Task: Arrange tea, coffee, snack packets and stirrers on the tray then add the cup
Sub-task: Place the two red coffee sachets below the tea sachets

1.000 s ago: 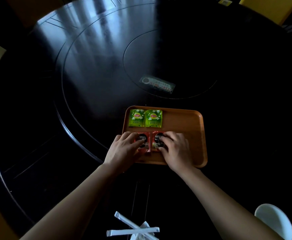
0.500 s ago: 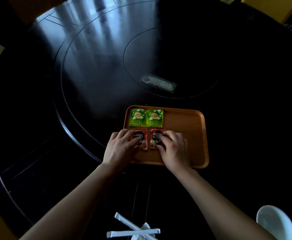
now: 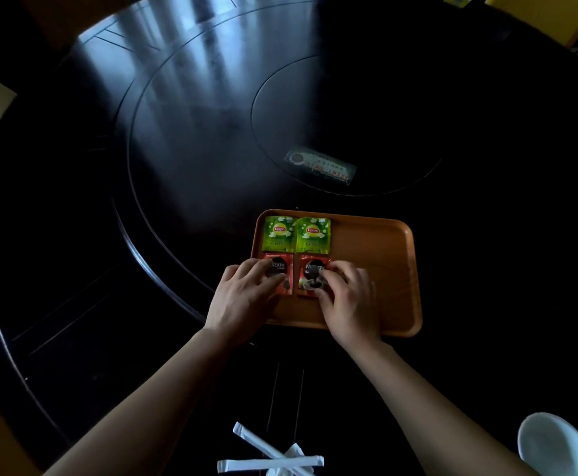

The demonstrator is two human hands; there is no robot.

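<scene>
An orange tray (image 3: 380, 269) lies on the dark round table. Two green Lipton tea packets (image 3: 296, 234) sit side by side in its far left corner. Just below them lie two red Nescafe coffee packets. My left hand (image 3: 246, 297) rests its fingertips on the left coffee packet (image 3: 282, 269). My right hand (image 3: 347, 297) presses its fingers on the right coffee packet (image 3: 309, 280). Both packets lie flat on the tray. Two white wrapped stirrers (image 3: 270, 458) lie crossed at the near table edge. A white cup (image 3: 555, 444) stands at the bottom right.
A flat packet with a label (image 3: 320, 166) lies on the table's inner disc beyond the tray. Yellow furniture (image 3: 538, 15) shows past the far right edge. The tray's right half is bare wood.
Both hands slid the two coffee packets a little farther up the tray, closer to the tea packets. The view drifted slightly.
</scene>
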